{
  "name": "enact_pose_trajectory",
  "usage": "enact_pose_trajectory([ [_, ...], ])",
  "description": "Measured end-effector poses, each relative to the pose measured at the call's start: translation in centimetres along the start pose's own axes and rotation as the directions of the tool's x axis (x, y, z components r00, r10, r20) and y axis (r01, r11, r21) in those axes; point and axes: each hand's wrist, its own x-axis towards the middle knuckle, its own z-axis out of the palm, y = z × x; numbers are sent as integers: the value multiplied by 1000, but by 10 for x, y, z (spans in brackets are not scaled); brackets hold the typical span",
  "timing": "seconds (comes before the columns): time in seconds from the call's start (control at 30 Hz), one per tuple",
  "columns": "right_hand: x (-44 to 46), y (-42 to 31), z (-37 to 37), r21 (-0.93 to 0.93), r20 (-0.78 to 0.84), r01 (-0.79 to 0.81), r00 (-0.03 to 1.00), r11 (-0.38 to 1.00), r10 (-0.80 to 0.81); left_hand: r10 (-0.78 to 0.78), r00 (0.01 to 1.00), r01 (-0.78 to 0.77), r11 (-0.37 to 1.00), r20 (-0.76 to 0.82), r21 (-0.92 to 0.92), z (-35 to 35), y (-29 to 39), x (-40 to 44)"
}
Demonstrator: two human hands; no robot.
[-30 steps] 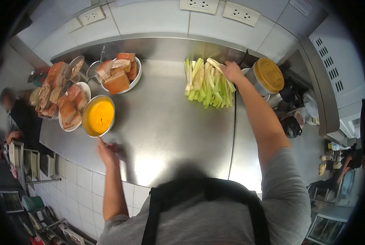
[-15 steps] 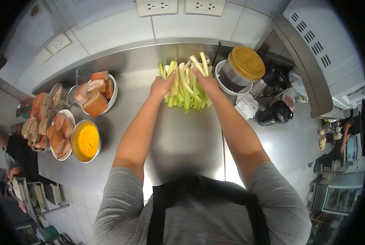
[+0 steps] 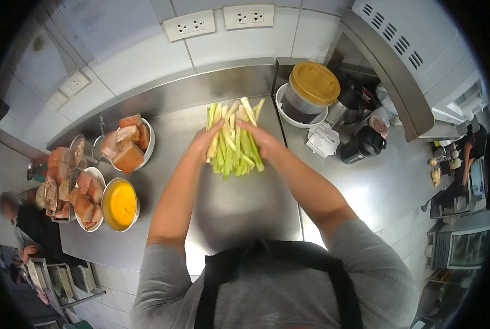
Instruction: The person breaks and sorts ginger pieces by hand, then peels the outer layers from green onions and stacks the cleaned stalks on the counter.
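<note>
A bunch of cut celery stalks (image 3: 231, 145), pale green with whitish ends, sits over the steel counter in front of me. My left hand (image 3: 205, 141) is cupped round its left side, the thumb lying over the top stalks. From the right, my right hand (image 3: 258, 137) presses on the bunch, its thumb also on top. Between them the stalks are squeezed together, mostly pointing away from me. The undersides of both hands and most fingers are hidden.
Left on the counter (image 3: 171, 129) are bowls of meat chunks (image 3: 128, 156) and a metal bowl of yellow liquid (image 3: 122, 204). To the right stand a yellow-lidded container (image 3: 314, 85) in a white bowl, a paper slip (image 3: 323, 141) and a black bottle (image 3: 364, 145). Other people stand at both sides.
Both hands have come closer to me and nearer each other, bringing the celery along. The bunch is narrower than before. The camera view has also shifted and turned slightly.
</note>
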Motion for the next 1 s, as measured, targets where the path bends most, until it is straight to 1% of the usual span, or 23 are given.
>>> enact_pose_trajectory([
  [0.03,-15,8,8,27,15,24,1000,999,-25,-15,999,17,999,36,-41,-3,-4,-9],
  [0.13,-35,37,9,154,167,-102,983,983,76,-58,992,75,987,116,-144,-10,-32,-50],
  [0.17,-51,44,18,170,183,-125,979,977,94,-60,990,81,983,128,-166,-12,-46,-62],
  [0.2,-61,55,20,143,178,-102,981,984,76,-63,988,89,979,141,-183,-12,-57,-77],
  [0.27,-84,79,22,100,164,-58,986,993,41,37,993,-14,981,116,-195,-6,-86,-106],
  [0.3,-100,86,26,112,153,-3,988,994,-14,80,990,-55,977,115,-205,-4,-100,-119],
  [0.33,-115,91,29,128,162,-1,987,992,-19,128,985,-100,971,115,-218,-1,-111,-129],
  [0.37,-130,96,30,141,168,-4,986,990,-20,173,973,-126,952,151,-277,7,-118,-145],
  [0.4,-142,101,29,152,173,-6,985,988,-20,165,976,-119,951,142,-286,13,-125,-154],
  [0.47,-158,111,20,220,243,-76,970,973,21,153,979,-107,946,134,-305,26,-138,-169],
  [0.5,-167,114,14,251,276,-107,960,962,34,166,980,-130,952,111,-276,35,-144,-174],
  [0.57,-189,117,3,272,287,-37,957,962,-45,197,977,-175,961,82,-213,57,-153,-180],
  [0.6,-202,116,-3,289,279,5,956,957,-89,201,975,-178,962,94,-205,72,-150,-184],
  [0.63,-213,114,-12,310,267,-2,960,951,-85,197,974,-173,966,112,-195,86,-147,-190],
  [0.73,-277,87,-34,266,123,222,957,938,-262,189,961,-157,974,200,-166,160,-131,-214],
  [0.83,-341,66,-78,307,52,346,924,886,-379,197,946,-168,977,256,-130,240,-133,-220],
  [0.9,-385,58,-118,324,0,424,894,846,-448,188,925,-155,980,331,-123,296,-150,-214],
  [0.93,-409,55,-141,340,-14,420,897,841,-442,179,912,-145,982,370,-117,325,-160,-211],
  [1.0,-461,51,-186,376,-38,409,903,832,-427,104,888,-68,993,448,-95,384,-182,-206],
])
